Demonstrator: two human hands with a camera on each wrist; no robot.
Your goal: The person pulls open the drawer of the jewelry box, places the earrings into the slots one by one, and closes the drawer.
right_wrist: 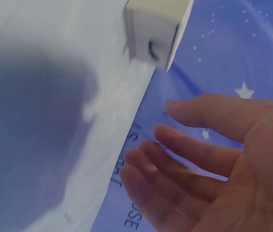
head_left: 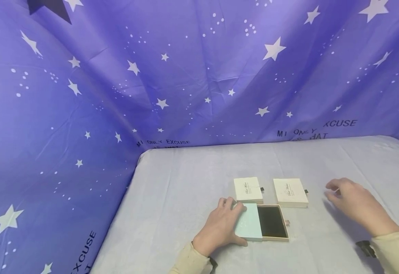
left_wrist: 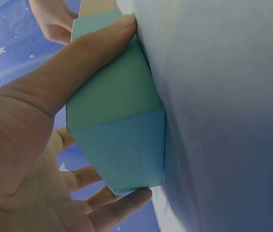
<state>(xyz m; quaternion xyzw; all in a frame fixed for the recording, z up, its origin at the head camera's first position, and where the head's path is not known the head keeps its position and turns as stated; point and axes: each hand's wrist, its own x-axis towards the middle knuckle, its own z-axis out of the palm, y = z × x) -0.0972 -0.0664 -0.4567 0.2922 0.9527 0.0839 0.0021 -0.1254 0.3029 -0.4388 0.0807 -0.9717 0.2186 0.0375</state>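
A mint-green drawer box [head_left: 250, 224] lies on the table, its tray [head_left: 272, 222] pulled partway out to the right. The tray has a black lining, a pale rim and a small pull tab [head_left: 287, 222]. My left hand [head_left: 221, 224] grips the box's outer sleeve; the left wrist view shows the thumb [left_wrist: 93, 53] along one side and fingers on the opposite side. Off to the right, my right hand [head_left: 355, 201] is raised over the table and holds nothing. Its fingers [right_wrist: 175, 154] are relaxed and slightly bent, apart from the nearest white box [right_wrist: 153, 38].
Two white boxes with script lettering and dark pull tabs lie behind the green one: a left box [head_left: 247, 189] and a right box [head_left: 289, 191]. A pale cloth covers the table [head_left: 172, 198]. Purple star-printed curtain [head_left: 199, 76] hangs along the back and left.
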